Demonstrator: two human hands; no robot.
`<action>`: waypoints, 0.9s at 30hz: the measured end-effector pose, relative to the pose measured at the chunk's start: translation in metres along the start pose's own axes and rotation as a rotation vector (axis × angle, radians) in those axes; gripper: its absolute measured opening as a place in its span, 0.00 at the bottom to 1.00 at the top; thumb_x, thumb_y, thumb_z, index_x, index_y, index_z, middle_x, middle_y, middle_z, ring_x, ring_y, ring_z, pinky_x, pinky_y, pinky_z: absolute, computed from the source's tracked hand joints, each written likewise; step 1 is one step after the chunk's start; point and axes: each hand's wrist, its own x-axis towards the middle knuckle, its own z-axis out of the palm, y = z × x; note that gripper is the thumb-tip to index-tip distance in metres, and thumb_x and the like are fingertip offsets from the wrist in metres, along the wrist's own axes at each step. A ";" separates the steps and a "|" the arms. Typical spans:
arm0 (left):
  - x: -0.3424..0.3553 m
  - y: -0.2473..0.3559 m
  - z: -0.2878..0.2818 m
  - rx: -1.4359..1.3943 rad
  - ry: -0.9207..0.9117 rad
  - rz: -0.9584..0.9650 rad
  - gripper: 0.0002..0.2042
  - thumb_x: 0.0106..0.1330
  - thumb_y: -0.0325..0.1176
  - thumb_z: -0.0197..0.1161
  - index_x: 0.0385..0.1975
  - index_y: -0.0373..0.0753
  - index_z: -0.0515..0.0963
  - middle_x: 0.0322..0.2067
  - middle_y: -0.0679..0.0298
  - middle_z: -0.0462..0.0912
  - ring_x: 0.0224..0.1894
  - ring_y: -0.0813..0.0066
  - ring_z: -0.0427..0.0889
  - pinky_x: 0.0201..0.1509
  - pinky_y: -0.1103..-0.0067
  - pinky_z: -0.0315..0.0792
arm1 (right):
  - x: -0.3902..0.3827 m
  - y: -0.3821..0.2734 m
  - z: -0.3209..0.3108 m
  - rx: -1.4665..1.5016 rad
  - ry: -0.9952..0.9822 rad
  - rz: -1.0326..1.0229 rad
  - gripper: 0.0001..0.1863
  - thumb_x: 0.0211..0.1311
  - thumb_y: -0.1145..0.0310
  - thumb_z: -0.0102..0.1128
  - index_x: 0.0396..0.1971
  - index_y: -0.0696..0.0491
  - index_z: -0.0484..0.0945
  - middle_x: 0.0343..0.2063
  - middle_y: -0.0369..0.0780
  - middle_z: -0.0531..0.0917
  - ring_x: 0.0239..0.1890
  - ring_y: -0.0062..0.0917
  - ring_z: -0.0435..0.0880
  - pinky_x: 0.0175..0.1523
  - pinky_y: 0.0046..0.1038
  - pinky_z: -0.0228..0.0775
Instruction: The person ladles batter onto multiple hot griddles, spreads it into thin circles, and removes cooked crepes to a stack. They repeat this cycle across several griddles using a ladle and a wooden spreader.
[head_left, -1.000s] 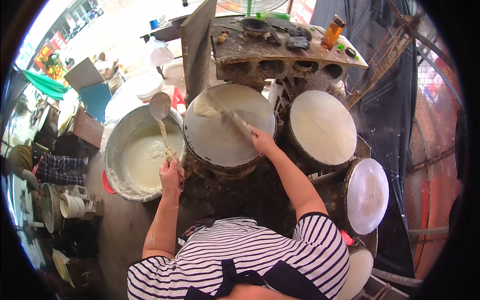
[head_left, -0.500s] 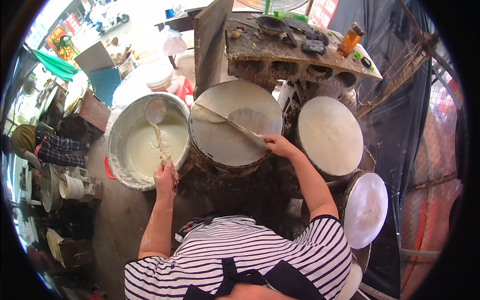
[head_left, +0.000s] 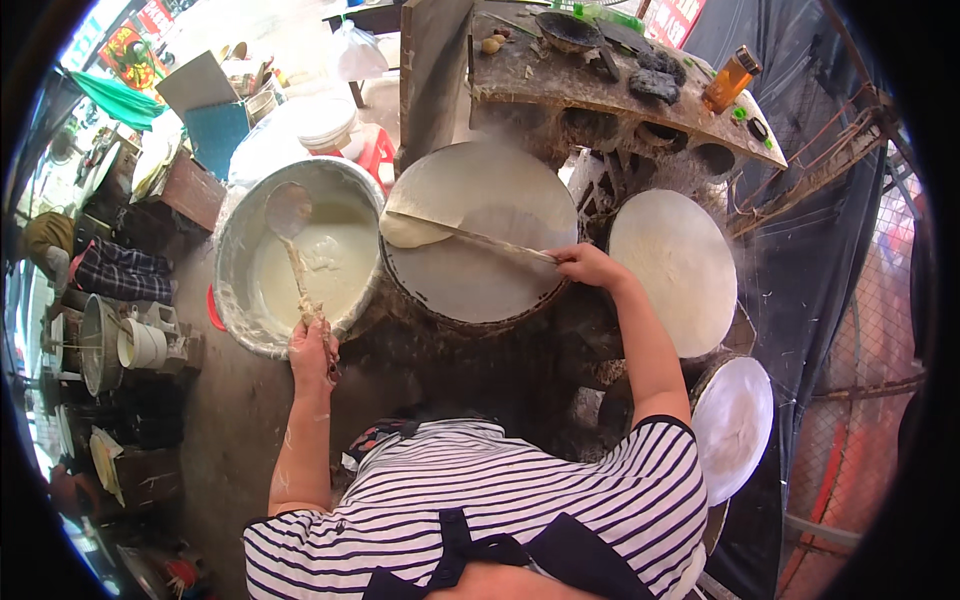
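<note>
My left hand point(head_left: 314, 350) is closed round the batter-caked handle of a ladle point(head_left: 289, 210). The ladle's round bowl is over the far part of a large metal pot point(head_left: 228, 285), above pale, runny batter point(head_left: 335, 250). To the right is a round griddle point(head_left: 480, 285), and across it lies a long, thin wooden spreader point(head_left: 480, 238). My right hand point(head_left: 590, 267) grips the spreader's right end at the griddle's right edge. Pale batter coats the far half of the griddle and pools by the spreader's left end; the near half looks grey and mostly bare.
Right of the griddle stands a second round griddle point(head_left: 672, 270) covered with a pale sheet, with a whitish round plate point(head_left: 732, 430) nearer me. Behind is a sooty ledge point(head_left: 610, 90) bearing an amber bottle point(head_left: 732, 80). An upright board point(head_left: 430, 75) stands left of it.
The spreader's right end has swung away from me, so it lies less slanted, and batter bulges near its left end. The ladle has shifted slightly left over the pot. The whole view has shifted a little.
</note>
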 end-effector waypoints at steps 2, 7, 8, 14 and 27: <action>-0.004 -0.003 -0.002 -0.022 0.009 -0.015 0.06 0.65 0.34 0.53 0.28 0.40 0.70 0.19 0.70 0.70 0.11 0.84 0.65 0.10 0.87 0.59 | 0.008 0.017 -0.009 -0.020 0.008 0.048 0.24 0.50 0.75 0.50 0.51 0.49 0.75 0.26 0.32 0.79 0.29 0.15 0.72 0.37 0.20 0.66; -0.022 0.003 0.001 0.011 0.053 -0.001 0.05 0.65 0.33 0.54 0.29 0.39 0.69 0.20 0.69 0.70 0.12 0.83 0.65 0.10 0.86 0.59 | 0.083 -0.010 -0.018 -0.082 0.099 -0.039 0.24 0.50 0.72 0.52 0.51 0.48 0.75 0.26 0.32 0.78 0.28 0.16 0.72 0.34 0.21 0.66; -0.027 0.003 -0.001 0.005 0.076 0.003 0.05 0.65 0.33 0.54 0.29 0.39 0.69 0.20 0.69 0.70 0.12 0.83 0.65 0.10 0.86 0.59 | 0.096 -0.011 -0.025 -0.073 0.020 -0.011 0.24 0.49 0.72 0.52 0.51 0.48 0.75 0.26 0.32 0.78 0.27 0.16 0.72 0.33 0.21 0.66; -0.052 0.000 -0.023 0.003 0.164 -0.019 0.07 0.65 0.32 0.53 0.26 0.40 0.68 0.18 0.70 0.70 0.11 0.84 0.65 0.10 0.86 0.58 | 0.081 -0.032 -0.061 -0.137 -0.280 0.175 0.24 0.48 0.70 0.54 0.49 0.47 0.77 0.24 0.33 0.78 0.26 0.15 0.71 0.31 0.21 0.66; 0.000 -0.003 -0.055 0.040 -0.096 -0.112 0.08 0.65 0.35 0.55 0.26 0.40 0.69 0.17 0.70 0.69 0.11 0.83 0.66 0.10 0.86 0.59 | -0.105 -0.025 0.124 0.034 0.446 0.225 0.10 0.56 0.66 0.58 0.34 0.56 0.75 0.19 0.36 0.78 0.22 0.19 0.76 0.31 0.25 0.70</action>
